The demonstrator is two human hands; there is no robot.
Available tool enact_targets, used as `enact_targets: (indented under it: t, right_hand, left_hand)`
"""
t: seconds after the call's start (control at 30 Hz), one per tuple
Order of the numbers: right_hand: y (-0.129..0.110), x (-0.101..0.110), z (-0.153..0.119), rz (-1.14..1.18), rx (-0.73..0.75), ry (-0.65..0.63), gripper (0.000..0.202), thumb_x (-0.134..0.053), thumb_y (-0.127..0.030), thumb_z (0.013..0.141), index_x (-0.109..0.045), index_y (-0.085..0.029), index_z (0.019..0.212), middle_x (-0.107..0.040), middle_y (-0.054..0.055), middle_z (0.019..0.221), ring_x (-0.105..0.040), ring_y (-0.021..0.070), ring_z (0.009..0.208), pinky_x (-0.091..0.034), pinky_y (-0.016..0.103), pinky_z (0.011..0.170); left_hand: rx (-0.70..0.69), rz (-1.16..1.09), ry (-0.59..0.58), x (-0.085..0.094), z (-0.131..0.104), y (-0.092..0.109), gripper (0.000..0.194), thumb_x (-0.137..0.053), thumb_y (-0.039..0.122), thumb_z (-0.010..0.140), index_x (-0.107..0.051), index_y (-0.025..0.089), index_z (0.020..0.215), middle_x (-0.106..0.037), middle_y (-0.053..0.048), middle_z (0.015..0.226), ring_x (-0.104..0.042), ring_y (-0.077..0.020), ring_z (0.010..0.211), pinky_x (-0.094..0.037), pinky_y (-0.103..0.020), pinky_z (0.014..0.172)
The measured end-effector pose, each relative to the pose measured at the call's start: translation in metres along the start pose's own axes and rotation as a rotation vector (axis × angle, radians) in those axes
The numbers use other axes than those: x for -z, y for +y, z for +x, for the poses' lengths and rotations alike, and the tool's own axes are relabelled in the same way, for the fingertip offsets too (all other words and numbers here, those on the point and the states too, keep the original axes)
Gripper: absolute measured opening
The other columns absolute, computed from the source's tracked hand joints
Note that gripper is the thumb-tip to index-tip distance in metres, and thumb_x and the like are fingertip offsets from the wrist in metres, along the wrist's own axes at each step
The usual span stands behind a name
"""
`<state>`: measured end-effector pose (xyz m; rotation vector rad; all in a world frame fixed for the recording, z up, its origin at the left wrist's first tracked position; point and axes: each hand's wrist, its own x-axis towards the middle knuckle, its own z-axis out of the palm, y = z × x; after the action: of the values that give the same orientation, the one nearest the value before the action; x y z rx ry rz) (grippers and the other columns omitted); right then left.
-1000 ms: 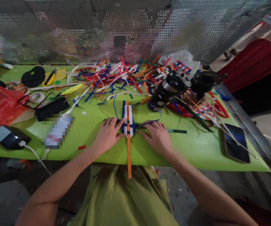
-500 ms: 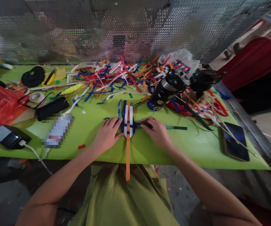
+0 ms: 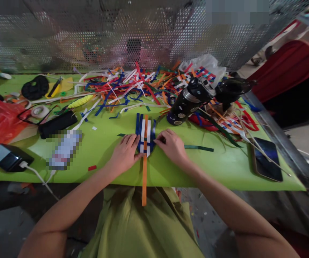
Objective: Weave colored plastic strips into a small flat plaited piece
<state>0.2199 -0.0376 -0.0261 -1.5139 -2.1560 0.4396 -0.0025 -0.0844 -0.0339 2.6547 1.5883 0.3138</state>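
A small woven piece of flat strips [image 3: 149, 138], blue, white and orange, lies on the table in front of me. My left hand [image 3: 126, 152] holds down its left edge, fingers on the side and thumb at the lower end. On the opposite edge, my right hand [image 3: 172, 145] pinches a blue strip [image 3: 154, 126] that curves up beside the weave. A long orange strip [image 3: 144, 179] runs down the middle and hangs past the table edge. A dark green strip [image 3: 199, 147] reaches out to the right from beneath my right hand; its other end [image 3: 121, 135] shows at left.
Behind the weave lies a heap of coloured strips [image 3: 133, 84]. A black bottle [image 3: 182, 105] leans at the right, near a dark phone [image 3: 267, 157]. To the left are another phone [image 3: 65, 150], a power bank [image 3: 9, 157], a black case [image 3: 58, 124] and a red bag [image 3: 1, 120].
My right hand has let go of the green strip and now pinches a blue strip at the weave's right edge. The blue strips at the left have straightened; my left thumb has shifted inward.
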Motion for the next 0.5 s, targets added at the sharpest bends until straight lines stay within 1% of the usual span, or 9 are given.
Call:
enact_targets:
  t: [0.07, 0.13, 0.23, 0.3, 0.4, 0.5]
  right_hand:
    - [-0.001, -0.001, 0.000, -0.032, 0.010, 0.004, 0.013, -0.060, -0.027, 0.090, -0.061, -0.022, 0.079, -0.065, 0.006, 0.085, -0.059, 0.0225, 0.079, -0.046, 0.034, 0.070]
    - [-0.002, -0.002, -0.002, -0.054, 0.048, 0.010, 0.011, -0.058, -0.027, 0.092, -0.063, -0.022, 0.083, -0.065, 0.007, 0.087, -0.060, 0.0241, 0.082, -0.047, 0.036, 0.073]
    - [-0.005, 0.000, -0.005, -0.061, 0.124, 0.002, 0.015, -0.053, -0.024, 0.095, -0.067, -0.022, 0.090, -0.067, 0.009, 0.092, -0.061, 0.0259, 0.089, -0.049, 0.039, 0.081]
    - [-0.006, 0.002, -0.008, -0.053, 0.148, -0.006, 0.019, -0.051, -0.024, 0.096, -0.069, -0.022, 0.093, -0.068, 0.009, 0.095, -0.061, 0.0261, 0.092, -0.050, 0.040, 0.084]
    - [-0.008, 0.004, -0.011, -0.048, 0.147, -0.014, 0.023, -0.050, -0.024, 0.098, -0.072, -0.021, 0.098, -0.069, 0.010, 0.098, -0.062, 0.0259, 0.093, -0.051, 0.040, 0.085]
    - [-0.009, 0.005, -0.017, -0.109, 0.158, -0.048, 0.031, -0.045, -0.025, 0.100, -0.074, -0.022, 0.110, -0.070, 0.011, 0.102, -0.061, 0.0269, 0.095, -0.053, 0.042, 0.085]
  left_hand:
    - [0.002, 0.006, -0.002, -0.001, -0.001, 0.001, 0.059, -0.034, 0.048, 0.104, -0.046, 0.007, 0.144, -0.053, -0.021, 0.141, -0.052, -0.0313, 0.132, -0.038, -0.050, 0.116]
    - [0.005, 0.007, -0.003, -0.001, -0.002, 0.001, 0.059, -0.034, 0.048, 0.104, -0.042, 0.008, 0.148, -0.054, -0.020, 0.141, -0.050, -0.0306, 0.133, -0.037, -0.050, 0.117]
    - [0.016, 0.021, -0.014, 0.002, -0.003, 0.003, 0.060, -0.036, 0.047, 0.104, -0.038, 0.010, 0.151, -0.057, -0.017, 0.140, -0.051, -0.0296, 0.133, -0.037, -0.048, 0.117]
    - [0.019, 0.040, -0.024, 0.003, -0.003, 0.004, 0.058, -0.037, 0.045, 0.104, -0.041, 0.010, 0.150, -0.057, -0.017, 0.141, -0.051, -0.0301, 0.133, -0.037, -0.049, 0.117]
    - [-0.004, 0.054, -0.019, 0.001, -0.005, 0.007, 0.056, -0.036, 0.043, 0.105, -0.047, 0.006, 0.145, -0.053, -0.019, 0.146, -0.046, -0.0313, 0.138, -0.034, -0.049, 0.119]
    - [-0.019, 0.027, -0.002, -0.003, -0.006, 0.008, 0.058, -0.034, 0.042, 0.105, -0.045, 0.003, 0.146, -0.046, -0.021, 0.153, -0.044, -0.0303, 0.142, -0.036, -0.045, 0.119]
